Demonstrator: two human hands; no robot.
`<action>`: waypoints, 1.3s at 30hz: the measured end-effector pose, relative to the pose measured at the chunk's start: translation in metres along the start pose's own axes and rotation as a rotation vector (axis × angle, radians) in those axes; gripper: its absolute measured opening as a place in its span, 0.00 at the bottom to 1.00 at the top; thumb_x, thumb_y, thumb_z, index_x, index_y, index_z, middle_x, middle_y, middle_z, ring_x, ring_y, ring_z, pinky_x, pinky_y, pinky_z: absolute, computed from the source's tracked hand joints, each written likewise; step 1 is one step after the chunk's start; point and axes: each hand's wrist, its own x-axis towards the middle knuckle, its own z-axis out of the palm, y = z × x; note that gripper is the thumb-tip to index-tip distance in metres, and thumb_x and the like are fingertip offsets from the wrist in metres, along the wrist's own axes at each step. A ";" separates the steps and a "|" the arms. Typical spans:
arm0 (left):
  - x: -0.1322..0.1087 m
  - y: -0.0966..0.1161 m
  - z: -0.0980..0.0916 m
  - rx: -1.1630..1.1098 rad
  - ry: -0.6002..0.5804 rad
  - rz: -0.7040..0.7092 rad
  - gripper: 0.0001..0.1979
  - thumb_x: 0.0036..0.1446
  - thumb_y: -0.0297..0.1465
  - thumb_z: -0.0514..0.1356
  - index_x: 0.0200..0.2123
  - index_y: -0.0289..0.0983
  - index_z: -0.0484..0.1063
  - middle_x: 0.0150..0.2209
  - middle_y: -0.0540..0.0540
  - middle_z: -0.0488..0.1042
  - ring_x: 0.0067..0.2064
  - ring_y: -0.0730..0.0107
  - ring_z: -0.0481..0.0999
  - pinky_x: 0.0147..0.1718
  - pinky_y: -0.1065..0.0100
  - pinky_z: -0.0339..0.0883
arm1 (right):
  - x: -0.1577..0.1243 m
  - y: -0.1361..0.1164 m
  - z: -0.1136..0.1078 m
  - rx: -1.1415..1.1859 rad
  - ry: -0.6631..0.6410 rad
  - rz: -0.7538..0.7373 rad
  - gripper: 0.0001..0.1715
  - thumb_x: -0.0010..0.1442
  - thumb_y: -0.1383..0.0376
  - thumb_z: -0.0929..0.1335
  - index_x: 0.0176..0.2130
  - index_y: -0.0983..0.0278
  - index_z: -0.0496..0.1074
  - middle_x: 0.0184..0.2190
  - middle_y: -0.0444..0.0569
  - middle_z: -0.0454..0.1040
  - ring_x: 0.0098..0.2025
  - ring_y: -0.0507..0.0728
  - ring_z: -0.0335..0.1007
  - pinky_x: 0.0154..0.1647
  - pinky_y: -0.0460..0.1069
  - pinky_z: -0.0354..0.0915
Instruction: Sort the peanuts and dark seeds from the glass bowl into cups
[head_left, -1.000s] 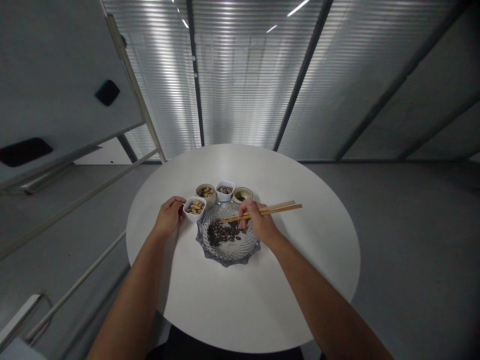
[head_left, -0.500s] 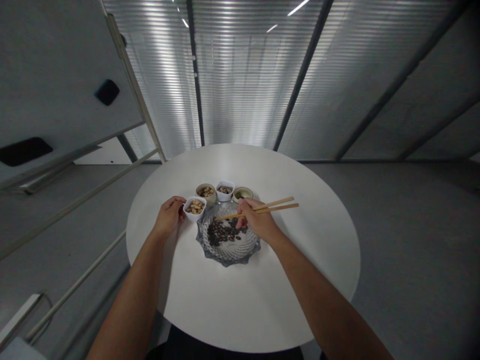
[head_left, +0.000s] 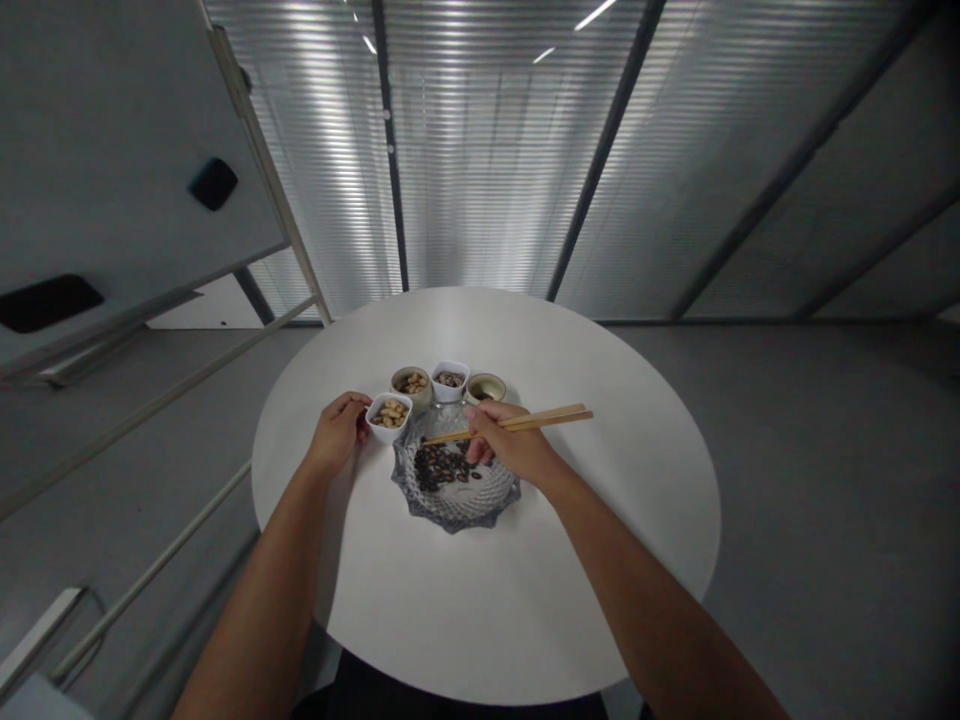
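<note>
A pair of wooden chopsticks (head_left: 551, 417) is in my right hand (head_left: 502, 432), closed round them above the glass dish. Their tips point left and down, over dark seeds (head_left: 442, 466) spread in the clear scalloped dish (head_left: 450, 522). Whether anything is pinched between the tips is too small to make out. At the dish's upper left stands a white square bowl (head_left: 389, 432) of pale brown nuts. My left hand (head_left: 341, 432) has its fingers curled against that bowl's left side, gripping it; some fingertips are hidden.
Behind the dish stand a tan round bowl (head_left: 411, 385) of nuts, a white bowl (head_left: 450, 381) of striped seeds and another tan bowl (head_left: 486, 385), partly hidden by my right hand. All rest on a round white table (head_left: 615, 560). A whiteboard (head_left: 112, 130) on a frame is at left.
The chopsticks have come closer together, and their tips have shifted slightly left and down over the seeds. My right hand moved a little with them; my left hand stays at the white bowl.
</note>
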 end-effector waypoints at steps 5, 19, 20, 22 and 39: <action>0.002 -0.001 0.002 -0.013 0.006 -0.007 0.09 0.48 0.36 0.62 0.29 0.36 0.74 0.18 0.52 0.67 0.17 0.75 0.62 0.15 0.72 0.53 | -0.001 0.005 0.001 -0.048 -0.038 -0.044 0.25 0.67 0.46 0.65 0.28 0.61 0.68 0.19 0.45 0.76 0.20 0.52 0.72 0.20 0.44 0.65; 0.004 -0.007 0.003 -0.004 -0.002 -0.006 0.08 0.49 0.36 0.62 0.30 0.37 0.75 0.18 0.53 0.66 0.16 0.75 0.61 0.14 0.72 0.52 | -0.006 0.003 0.002 -0.122 0.010 -0.135 0.24 0.72 0.50 0.60 0.29 0.60 0.66 0.15 0.39 0.66 0.18 0.51 0.65 0.20 0.45 0.59; 0.004 -0.007 0.003 -0.009 -0.003 -0.005 0.08 0.49 0.36 0.62 0.30 0.37 0.74 0.18 0.53 0.66 0.16 0.75 0.61 0.15 0.72 0.52 | -0.006 0.002 0.003 -0.124 0.016 -0.136 0.25 0.71 0.49 0.60 0.29 0.60 0.65 0.15 0.39 0.66 0.18 0.50 0.64 0.20 0.45 0.59; 0.004 -0.006 0.003 -0.019 -0.002 -0.002 0.08 0.48 0.35 0.62 0.29 0.37 0.74 0.18 0.53 0.66 0.16 0.75 0.62 0.15 0.72 0.53 | -0.006 0.002 0.003 -0.127 0.025 -0.141 0.25 0.71 0.48 0.60 0.29 0.60 0.66 0.15 0.39 0.66 0.17 0.50 0.64 0.20 0.45 0.59; 0.000 0.006 0.005 -0.008 0.010 -0.014 0.08 0.48 0.35 0.61 0.29 0.37 0.74 0.17 0.53 0.65 0.16 0.74 0.61 0.16 0.71 0.52 | -0.008 -0.006 0.003 -0.164 -0.032 -0.167 0.26 0.72 0.47 0.59 0.29 0.60 0.66 0.17 0.40 0.68 0.20 0.51 0.66 0.24 0.46 0.63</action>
